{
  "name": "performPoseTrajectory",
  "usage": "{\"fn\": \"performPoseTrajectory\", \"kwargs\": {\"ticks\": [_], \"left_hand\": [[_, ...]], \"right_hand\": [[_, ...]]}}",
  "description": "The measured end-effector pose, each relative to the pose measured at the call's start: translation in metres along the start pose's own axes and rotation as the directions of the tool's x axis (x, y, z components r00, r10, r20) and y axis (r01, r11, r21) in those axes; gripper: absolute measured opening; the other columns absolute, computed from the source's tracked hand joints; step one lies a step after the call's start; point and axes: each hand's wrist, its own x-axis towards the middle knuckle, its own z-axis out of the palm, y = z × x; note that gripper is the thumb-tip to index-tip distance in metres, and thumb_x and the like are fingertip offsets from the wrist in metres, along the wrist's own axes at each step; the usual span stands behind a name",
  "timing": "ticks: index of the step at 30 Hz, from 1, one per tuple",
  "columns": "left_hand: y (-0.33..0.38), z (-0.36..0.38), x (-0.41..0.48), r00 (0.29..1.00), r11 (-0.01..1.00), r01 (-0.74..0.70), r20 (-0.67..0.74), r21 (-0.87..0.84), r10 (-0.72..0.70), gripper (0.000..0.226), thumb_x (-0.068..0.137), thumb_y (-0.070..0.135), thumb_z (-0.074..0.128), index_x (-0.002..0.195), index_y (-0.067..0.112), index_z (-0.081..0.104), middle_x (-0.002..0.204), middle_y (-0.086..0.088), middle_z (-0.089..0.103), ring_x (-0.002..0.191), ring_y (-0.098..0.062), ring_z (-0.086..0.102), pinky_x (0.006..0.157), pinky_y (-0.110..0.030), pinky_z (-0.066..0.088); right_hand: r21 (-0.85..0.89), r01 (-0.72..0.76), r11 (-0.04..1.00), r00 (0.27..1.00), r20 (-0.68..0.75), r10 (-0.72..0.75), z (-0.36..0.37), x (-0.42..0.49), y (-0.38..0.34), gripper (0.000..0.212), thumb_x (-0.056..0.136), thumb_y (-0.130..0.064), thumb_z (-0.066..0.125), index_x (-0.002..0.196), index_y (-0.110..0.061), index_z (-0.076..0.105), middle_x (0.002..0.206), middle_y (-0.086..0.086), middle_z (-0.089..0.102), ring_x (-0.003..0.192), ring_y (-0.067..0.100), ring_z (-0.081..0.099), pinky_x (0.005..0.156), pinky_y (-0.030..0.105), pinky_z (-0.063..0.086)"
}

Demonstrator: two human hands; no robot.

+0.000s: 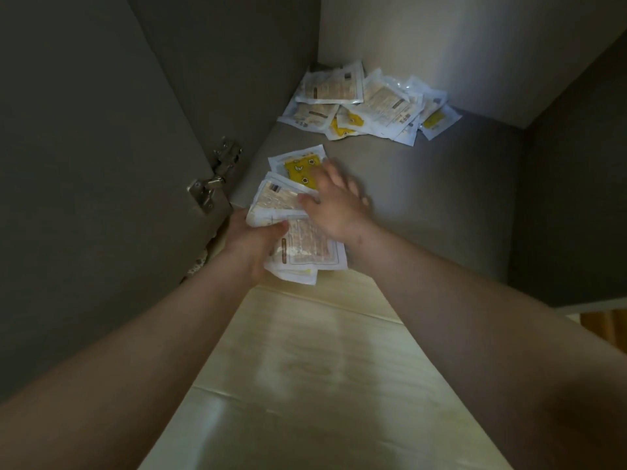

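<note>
Your left hand (252, 242) grips a stack of packets (305, 245) at the front edge of the shelf (424, 198), near its left side. Your right hand (334, 205) rests on the stack, its blurred fingers stretched onto a yellow packet (300, 169) just behind. A heap of packets (366, 100) lies in the back left corner.

Both arms are bare and reach forward, close to each other; the left arm (135, 351) goes up and to the right, and the right arm (475, 317) goes up and to the left; the left hand (254, 244) holds a bunch of packets (305, 239), with its thumb (281, 227) on top and its other fingers hidden under them; the right hand (336, 205) is just ahead of the left hand and to its right, palm down; its fingers (353, 188) are stretched out and a bit spread, lying on the packets; this hand looks blurry; its wrist (366, 232) is straight.
</note>
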Motion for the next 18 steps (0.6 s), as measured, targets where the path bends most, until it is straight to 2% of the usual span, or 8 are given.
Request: {"fn": "performPoseTrajectory", "kwargs": {"ticks": [2, 5, 9, 12, 13, 15, 17, 18], "left_hand": [[0.000, -0.008, 0.004, 1.000, 1.000, -0.007, 0.001, -0.006, 0.007, 0.051, 0.082, 0.002, 0.068, 0.129, 0.006, 0.049, 0.117, -0.016, 0.063, 0.099, -0.031, 0.065, 0.080, -0.046, 0.055], [0.004, -0.018, 0.008, 0.997, 0.998, -0.061, -0.049, -0.009, 0.060, 0.046, 0.084, 0.002, 0.065, 0.128, 0.007, 0.051, 0.116, -0.014, 0.064, 0.100, -0.028, 0.065, 0.079, -0.042, 0.056], [0.001, -0.022, 0.008, 0.996, 0.995, -0.076, -0.046, -0.060, 0.074, 0.043, 0.086, 0.000, 0.063, 0.127, 0.005, 0.051, 0.116, -0.015, 0.064, 0.098, -0.029, 0.066, 0.072, -0.037, 0.056], [-0.002, -0.021, 0.004, 0.999, 0.992, -0.039, -0.006, -0.118, 0.038, 0.040, 0.087, -0.002, 0.060, 0.126, 0.003, 0.053, 0.116, -0.019, 0.064, 0.099, -0.033, 0.065, 0.074, -0.042, 0.056], [-0.002, -0.021, 0.002, 1.000, 0.990, -0.026, 0.008, -0.135, 0.027, 0.037, 0.088, -0.002, 0.058, 0.124, 0.001, 0.055, 0.116, -0.021, 0.063, 0.099, -0.035, 0.065, 0.076, -0.043, 0.056], [0.000, -0.019, -0.002, 1.000, 0.987, -0.003, 0.020, -0.162, 0.006, 0.031, 0.090, -0.003, 0.056, 0.121, -0.001, 0.057, 0.115, -0.023, 0.063, 0.098, -0.036, 0.064, 0.077, -0.044, 0.055], [0.000, -0.018, -0.006, 1.000, 0.983, 0.020, 0.016, -0.184, -0.017, 0.030, 0.091, -0.001, 0.056, 0.122, -0.001, 0.057, 0.115, -0.021, 0.064, 0.096, -0.034, 0.065, 0.076, -0.043, 0.055], [0.001, -0.017, -0.007, 0.999, 0.980, 0.034, 0.015, -0.195, -0.031, 0.030, 0.092, -0.001, 0.055, 0.122, -0.001, 0.057, 0.116, -0.020, 0.064, 0.096, -0.033, 0.065, 0.075, -0.042, 0.055]], "right_hand": [[-0.186, 0.024, 0.982, 0.993, 0.117, -0.002, 0.007, 0.004, -0.003, 0.067, 0.095, -0.060, 0.026, 0.152, -0.030, 0.005, 0.159, -0.011, -0.009, 0.146, 0.027, -0.011, 0.115, 0.049, -0.001], [-0.246, 0.015, 0.969, 0.995, 0.103, 0.011, 0.019, -0.003, -0.002, 0.075, 0.091, -0.068, 0.019, 0.151, -0.030, -0.002, 0.159, -0.012, -0.013, 0.145, 0.025, -0.016, 0.116, 0.051, -0.007], [-0.227, 0.022, 0.974, 0.997, 0.081, -0.004, 0.023, -0.028, 0.002, 0.074, 0.091, -0.068, 0.020, 0.152, -0.029, 0.005, 0.159, -0.011, -0.007, 0.146, 0.020, -0.012, 0.117, 0.049, -0.007], [-0.236, 0.063, 0.970, 0.997, 0.063, -0.049, 0.024, -0.049, 0.007, 0.070, 0.093, -0.065, 0.022, 0.151, -0.027, 0.015, 0.160, -0.007, 0.011, 0.147, 0.018, 0.002, 0.117, 0.043, 0.000], [-0.228, 0.068, 0.971, 0.998, 0.029, -0.063, 0.023, -0.054, 0.008, 0.066, 0.093, -0.062, 0.025, 0.149, -0.027, 0.022, 0.157, -0.004, 0.023, 0.145, 0.019, 0.012, 0.115, 0.039, 0.006], [-0.184, 0.028, 0.983, 0.989, -0.139, -0.055, 0.015, -0.057, 0.009, 0.052, 0.096, -0.054, 0.034, 0.140, -0.026, 0.041, 0.139, 0.000, 0.051, 0.132, 0.023, 0.036, 0.105, 0.033, 0.020], [-0.130, -0.032, 0.991, 0.957, -0.289, -0.007, 0.005, -0.047, 0.007, 0.043, 0.096, -0.046, 0.040, 0.133, -0.024, 0.047, 0.133, 0.003, 0.054, 0.125, 0.026, 0.041, 0.100, 0.033, 0.027], [-0.110, -0.039, 0.993, 0.962, -0.273, 0.008, 0.001, -0.040, 0.007, 0.047, 0.096, -0.045, 0.040, 0.138, -0.024, 0.042, 0.142, 0.003, 0.045, 0.131, 0.027, 0.035, 0.104, 0.035, 0.025]]}}
